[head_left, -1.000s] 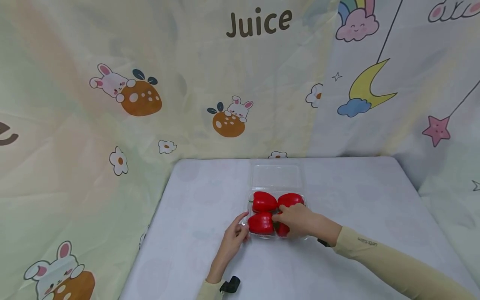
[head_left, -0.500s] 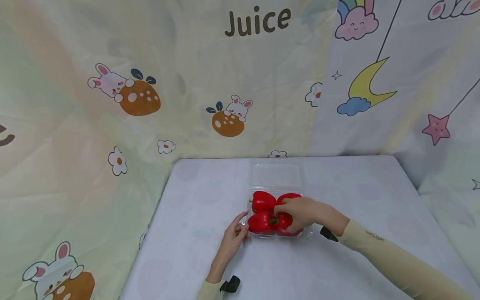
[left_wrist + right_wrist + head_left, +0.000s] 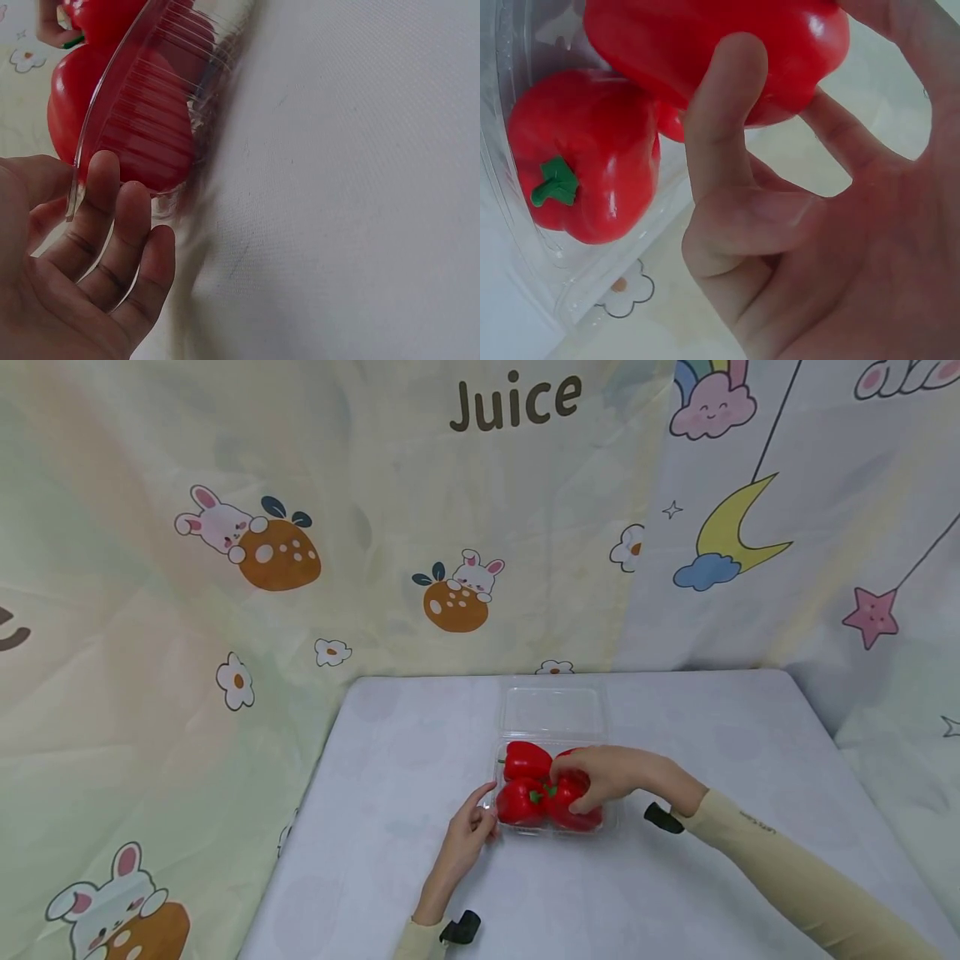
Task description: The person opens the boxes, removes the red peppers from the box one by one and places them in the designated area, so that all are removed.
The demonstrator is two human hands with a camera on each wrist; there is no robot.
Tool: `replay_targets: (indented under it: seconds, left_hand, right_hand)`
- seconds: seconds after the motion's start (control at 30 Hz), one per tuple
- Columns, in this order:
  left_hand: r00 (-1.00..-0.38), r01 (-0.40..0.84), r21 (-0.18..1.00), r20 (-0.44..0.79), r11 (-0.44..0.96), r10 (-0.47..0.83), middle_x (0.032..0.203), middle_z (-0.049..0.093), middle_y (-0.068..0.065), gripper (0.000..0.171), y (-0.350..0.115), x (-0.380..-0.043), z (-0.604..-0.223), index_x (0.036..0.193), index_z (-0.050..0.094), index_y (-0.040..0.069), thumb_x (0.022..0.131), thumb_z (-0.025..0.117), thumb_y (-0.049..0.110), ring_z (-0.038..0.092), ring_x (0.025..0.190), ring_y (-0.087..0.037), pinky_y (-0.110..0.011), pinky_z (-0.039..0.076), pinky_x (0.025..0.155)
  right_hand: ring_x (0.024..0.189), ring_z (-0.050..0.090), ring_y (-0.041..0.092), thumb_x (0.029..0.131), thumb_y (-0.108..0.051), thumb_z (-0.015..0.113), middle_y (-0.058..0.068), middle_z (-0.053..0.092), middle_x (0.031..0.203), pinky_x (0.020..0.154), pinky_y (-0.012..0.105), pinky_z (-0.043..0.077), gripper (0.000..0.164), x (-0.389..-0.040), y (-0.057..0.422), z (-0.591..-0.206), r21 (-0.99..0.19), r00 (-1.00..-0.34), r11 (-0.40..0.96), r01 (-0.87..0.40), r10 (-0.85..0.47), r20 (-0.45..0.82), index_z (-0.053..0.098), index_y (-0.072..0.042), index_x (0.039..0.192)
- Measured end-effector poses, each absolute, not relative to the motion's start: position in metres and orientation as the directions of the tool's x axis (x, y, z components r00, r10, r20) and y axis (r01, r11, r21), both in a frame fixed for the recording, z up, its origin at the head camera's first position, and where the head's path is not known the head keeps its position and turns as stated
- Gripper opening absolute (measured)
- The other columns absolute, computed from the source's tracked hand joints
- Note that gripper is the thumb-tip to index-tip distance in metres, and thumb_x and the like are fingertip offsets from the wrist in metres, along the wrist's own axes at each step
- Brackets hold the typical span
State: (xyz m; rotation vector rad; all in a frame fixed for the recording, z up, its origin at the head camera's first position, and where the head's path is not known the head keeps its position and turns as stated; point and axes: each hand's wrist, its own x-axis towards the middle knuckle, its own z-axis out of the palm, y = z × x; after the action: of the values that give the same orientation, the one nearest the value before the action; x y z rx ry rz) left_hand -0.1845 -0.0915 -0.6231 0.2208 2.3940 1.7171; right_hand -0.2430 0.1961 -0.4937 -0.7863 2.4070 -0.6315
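A clear plastic container (image 3: 525, 832) with its lid (image 3: 553, 710) folded back holds several red bell peppers. My right hand (image 3: 618, 772) grips the front right bell pepper (image 3: 583, 818) from above, fingers over its far side and thumb on the near side. Beside it lies the front left bell pepper (image 3: 517, 802), its green stem facing the gripped one. The back left bell pepper (image 3: 527, 761) shows fully; the back right one is mostly hidden behind my right hand. At the container's left side, my left hand (image 3: 463, 839) holds the rim (image 3: 96, 109) between its fingers.
The container stands on a table (image 3: 390, 760) under a pale cloth. A printed curtain (image 3: 360, 510) hangs behind and to the left. A black wrist camera (image 3: 460, 928) sits at the left cuff, another (image 3: 663, 817) at the right wrist.
My right hand has moved slightly back and right, its grip now around the front right bell pepper, which has shifted and tilted. The front left pepper has turned a little. My left hand stays put.
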Motion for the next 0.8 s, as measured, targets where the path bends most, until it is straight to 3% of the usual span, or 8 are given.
replay_targets:
  seconds: [0.4,0.7,0.8]
  left_hand:
    - [-0.974,-0.004,0.951,-0.074,0.308,0.216,0.08,0.067,-0.014,0.046,-0.091,-0.185,-0.623,0.148,0.048,0.025,0.103,0.058,0.023,0.061,0.072,-0.019,-0.023,0.053,0.066]
    - [-0.976,-0.025,0.934,-0.1,0.356,0.195,0.083,0.066,-0.024,0.047,-0.088,-0.186,-0.623,0.15,0.045,0.016,0.104,0.053,0.013,0.061,0.078,-0.041,-0.026,0.053,0.067]
    - [-0.976,-0.023,0.932,-0.099,0.361,0.195,0.083,0.065,-0.023,0.047,-0.087,-0.185,-0.623,0.15,0.045,0.016,0.104,0.054,0.013,0.061,0.077,-0.04,-0.025,0.052,0.067]
  right_hand:
    - [0.11,0.058,0.019,0.07,-0.031,0.089,-0.003,0.063,0.12,0.075,0.033,0.06,0.059,-0.25,0.204,-0.475,-0.677,-0.689,0.66,-0.326,-0.656,-0.307,0.06,-0.026,0.121]
    - [0.108,0.061,0.021,0.072,-0.031,0.088,0.002,0.062,0.126,0.072,0.031,0.061,0.062,-0.255,0.215,-0.454,-0.702,-0.726,0.654,-0.28,-0.623,-0.292,0.058,-0.026,0.126]
    - [0.098,0.063,0.019,0.074,-0.033,0.087,0.003,0.063,0.123,0.071,0.029,0.06,0.06,-0.257,0.222,-0.447,-0.674,-0.744,0.67,-0.311,-0.613,-0.266,0.058,-0.024,0.126]
